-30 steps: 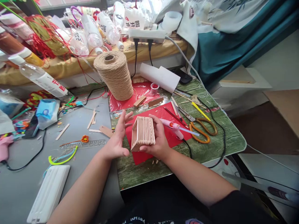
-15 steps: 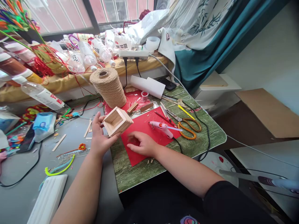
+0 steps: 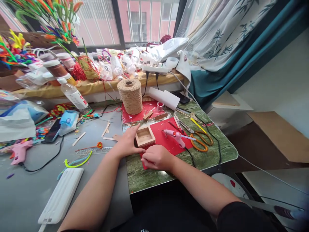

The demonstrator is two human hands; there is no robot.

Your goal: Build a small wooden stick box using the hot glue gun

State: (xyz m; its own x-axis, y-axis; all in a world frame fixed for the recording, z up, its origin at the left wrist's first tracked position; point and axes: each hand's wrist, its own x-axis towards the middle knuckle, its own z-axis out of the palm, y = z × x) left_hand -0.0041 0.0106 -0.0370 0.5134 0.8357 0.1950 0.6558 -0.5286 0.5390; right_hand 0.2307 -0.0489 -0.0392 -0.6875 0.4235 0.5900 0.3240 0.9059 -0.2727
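Here: left hand [image 3: 127,143] beside one wooden box [image 3: 146,142]; two glue guns [image 3: 173,133] [image 3: 21,151].

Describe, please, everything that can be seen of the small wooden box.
The small box looks like pale wood, four-sided, with a thick rim and bare-looking inside. It appears to rest on the red sheet, opening upward. The left hand spreads along its left side, the right hand before its near side; contact is unclear.
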